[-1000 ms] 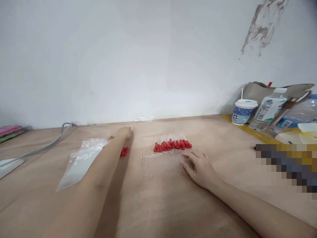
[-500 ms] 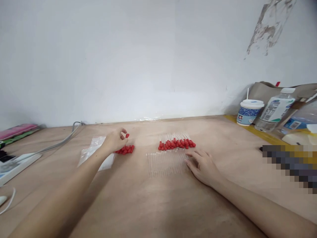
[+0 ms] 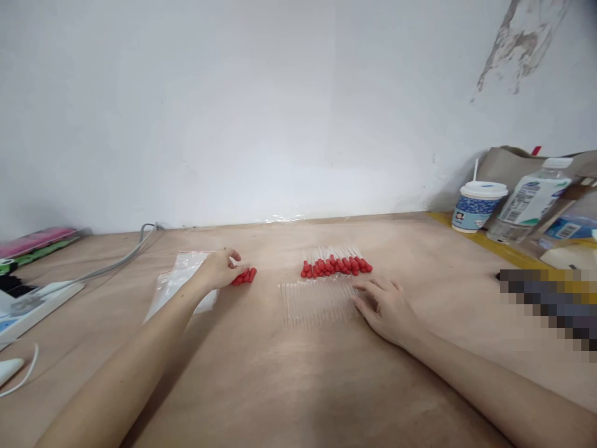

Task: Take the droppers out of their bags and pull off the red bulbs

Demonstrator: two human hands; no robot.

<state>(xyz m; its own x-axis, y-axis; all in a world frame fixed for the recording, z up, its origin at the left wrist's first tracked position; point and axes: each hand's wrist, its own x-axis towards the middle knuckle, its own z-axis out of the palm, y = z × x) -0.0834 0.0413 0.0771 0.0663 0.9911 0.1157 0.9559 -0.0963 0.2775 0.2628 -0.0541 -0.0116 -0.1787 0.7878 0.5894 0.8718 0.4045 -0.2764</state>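
Note:
My left hand [image 3: 219, 269] is beside a small pile of red rubber bulbs [image 3: 245, 276], its thumb at the pile and its forefinger apart; I see nothing held between them. Part of the pile is hidden behind the thumb. My right hand [image 3: 385, 311] rests on the table with fingers apart, the thumb and fingertips at the right end of a row of thin clear tubes [image 3: 319, 305]. Just behind that row lie clear tubes with red bulbs [image 3: 336, 266] at their near ends, side by side.
Clear plastic bags [image 3: 175, 286] lie under my left forearm. A white power strip [image 3: 44, 311] with a grey cable [image 3: 119, 261] is at the left. A paper cup [image 3: 479, 208] and a bottle [image 3: 532, 199] stand at the back right, near a pixelated dark object [image 3: 550, 305].
The red bulb that was raised between my left fingers no longer shows there. That hand has lowered towards the pile and its fingers are apart. My right hand has stayed by the tubes.

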